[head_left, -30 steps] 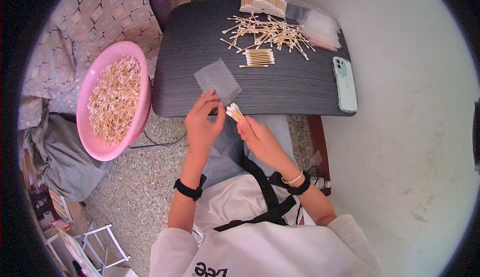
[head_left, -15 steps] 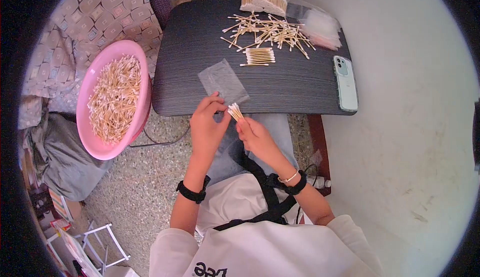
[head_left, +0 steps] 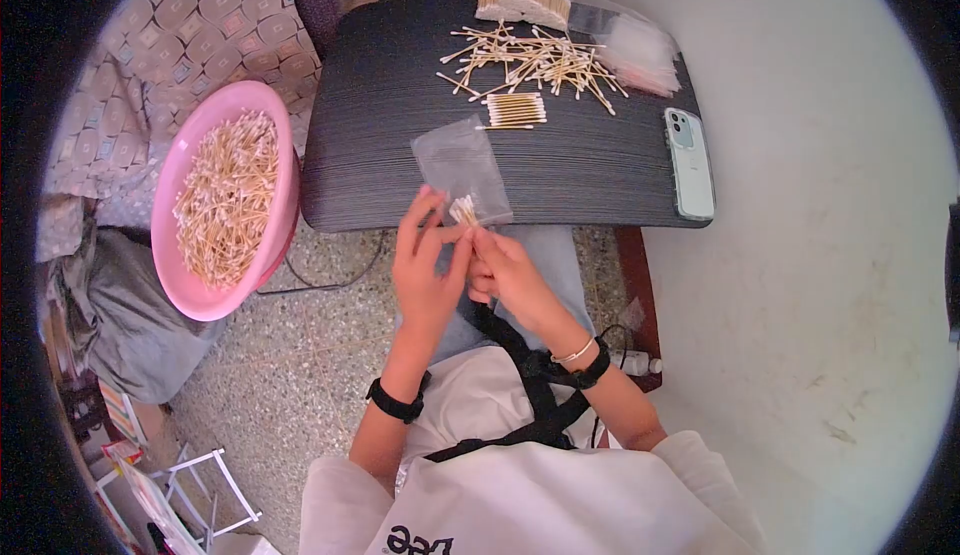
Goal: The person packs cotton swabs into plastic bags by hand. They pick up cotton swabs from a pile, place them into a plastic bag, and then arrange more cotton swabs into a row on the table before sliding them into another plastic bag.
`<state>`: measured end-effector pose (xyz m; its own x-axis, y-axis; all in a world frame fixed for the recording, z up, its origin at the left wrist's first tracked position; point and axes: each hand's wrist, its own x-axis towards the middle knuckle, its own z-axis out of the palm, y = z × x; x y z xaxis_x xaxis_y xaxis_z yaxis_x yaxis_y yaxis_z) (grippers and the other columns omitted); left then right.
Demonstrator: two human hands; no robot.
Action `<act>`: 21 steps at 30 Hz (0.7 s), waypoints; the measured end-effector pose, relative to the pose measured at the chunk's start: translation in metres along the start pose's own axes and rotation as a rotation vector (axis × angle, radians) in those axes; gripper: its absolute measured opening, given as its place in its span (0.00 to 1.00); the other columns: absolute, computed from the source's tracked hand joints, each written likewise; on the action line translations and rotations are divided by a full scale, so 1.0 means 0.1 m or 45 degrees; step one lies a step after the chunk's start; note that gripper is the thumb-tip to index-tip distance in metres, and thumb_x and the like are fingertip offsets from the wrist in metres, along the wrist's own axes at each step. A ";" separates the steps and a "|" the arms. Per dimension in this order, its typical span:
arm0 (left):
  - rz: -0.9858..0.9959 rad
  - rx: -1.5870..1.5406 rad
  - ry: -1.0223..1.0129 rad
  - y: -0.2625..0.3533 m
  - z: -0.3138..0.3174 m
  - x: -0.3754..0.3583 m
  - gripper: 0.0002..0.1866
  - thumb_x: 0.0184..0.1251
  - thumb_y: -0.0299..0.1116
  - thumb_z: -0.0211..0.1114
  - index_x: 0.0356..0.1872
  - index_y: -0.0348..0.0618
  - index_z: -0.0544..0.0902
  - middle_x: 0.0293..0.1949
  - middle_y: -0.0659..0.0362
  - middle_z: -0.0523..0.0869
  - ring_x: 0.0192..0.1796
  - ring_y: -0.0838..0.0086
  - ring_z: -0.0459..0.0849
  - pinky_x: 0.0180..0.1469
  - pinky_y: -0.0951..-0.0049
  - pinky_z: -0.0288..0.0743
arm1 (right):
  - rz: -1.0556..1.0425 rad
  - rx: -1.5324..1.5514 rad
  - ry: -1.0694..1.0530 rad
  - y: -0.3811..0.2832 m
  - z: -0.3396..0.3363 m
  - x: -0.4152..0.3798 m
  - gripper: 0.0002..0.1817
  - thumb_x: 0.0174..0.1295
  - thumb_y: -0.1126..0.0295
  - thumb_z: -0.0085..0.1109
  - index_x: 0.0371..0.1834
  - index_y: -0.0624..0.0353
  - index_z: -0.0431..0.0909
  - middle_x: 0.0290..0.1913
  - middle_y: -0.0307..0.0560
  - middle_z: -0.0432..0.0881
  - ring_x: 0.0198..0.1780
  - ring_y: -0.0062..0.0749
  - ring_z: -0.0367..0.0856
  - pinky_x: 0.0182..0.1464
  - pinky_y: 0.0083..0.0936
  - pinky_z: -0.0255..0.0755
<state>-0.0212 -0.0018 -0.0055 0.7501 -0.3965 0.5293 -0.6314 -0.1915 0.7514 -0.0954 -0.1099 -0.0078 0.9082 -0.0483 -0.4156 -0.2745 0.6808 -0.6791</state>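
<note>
A small bundle of cotton swabs (head_left: 462, 211) sticks up from my right hand (head_left: 512, 270), pinched between thumb and fingers with the white tips pointing away from me. My left hand (head_left: 428, 263) grips the near edge of a clear plastic bag (head_left: 465, 160), its thumb and a finger meeting close to the right fingertips. The swab tips overlap the bag's near end in this view. Beyond the bag, a neat row of swabs (head_left: 516, 110) lies on the dark table (head_left: 370, 125), in front of a loose pile of swabs (head_left: 540, 63).
Bundled swabs (head_left: 523, 2) stand at the table's far edge, beside a stack of clear bags (head_left: 640, 53). A phone (head_left: 690, 165) lies at the right edge, near the wall (head_left: 800, 205). On the left is a pink basin (head_left: 170, 245) full of swabs.
Both hands have come together. The left hand and the bag have shifted right, and the swab bundle now overlaps the bag's near end.
</note>
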 end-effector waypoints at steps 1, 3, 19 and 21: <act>0.052 0.003 0.016 0.00 0.01 -0.01 0.07 0.58 0.19 0.69 0.37 0.36 0.83 0.64 0.47 0.74 0.65 0.53 0.77 0.62 0.58 0.79 | 0.000 0.061 -0.018 -0.01 0.00 -0.01 0.17 0.79 0.53 0.41 0.42 0.55 0.71 0.23 0.26 0.59 0.20 0.13 0.56 0.23 0.17 0.57; -0.041 -0.152 0.035 0.03 0.02 -0.03 0.07 0.58 0.18 0.70 0.37 0.36 0.83 0.68 0.46 0.69 0.68 0.50 0.73 0.63 0.55 0.79 | -0.018 0.133 -0.045 -0.02 0.00 -0.01 0.16 0.79 0.55 0.42 0.43 0.55 0.72 0.23 0.26 0.60 0.21 0.13 0.56 0.23 0.17 0.57; -0.926 -1.217 -0.017 -0.08 -0.13 -0.04 0.24 0.62 0.21 0.70 0.60 0.34 0.76 0.50 0.57 0.84 0.55 0.74 0.82 0.56 0.75 0.76 | -0.337 -0.656 0.047 -0.07 0.02 -0.13 0.15 0.78 0.59 0.44 0.46 0.62 0.71 0.23 0.40 0.71 0.22 0.25 0.71 0.25 0.26 0.66; -0.879 -1.191 -0.060 -0.07 -0.14 -0.04 0.23 0.63 0.22 0.70 0.60 0.35 0.78 0.50 0.58 0.84 0.54 0.76 0.82 0.55 0.76 0.76 | -0.350 -0.936 0.056 -0.13 0.01 -0.18 0.15 0.77 0.60 0.45 0.47 0.63 0.71 0.24 0.51 0.75 0.24 0.39 0.76 0.28 0.33 0.69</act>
<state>-0.0171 0.0137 -0.0071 0.8578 -0.5028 -0.1068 0.3149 0.3497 0.8823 -0.1077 -0.1172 0.0089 0.9649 -0.1840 -0.1875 -0.1939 -0.0171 -0.9809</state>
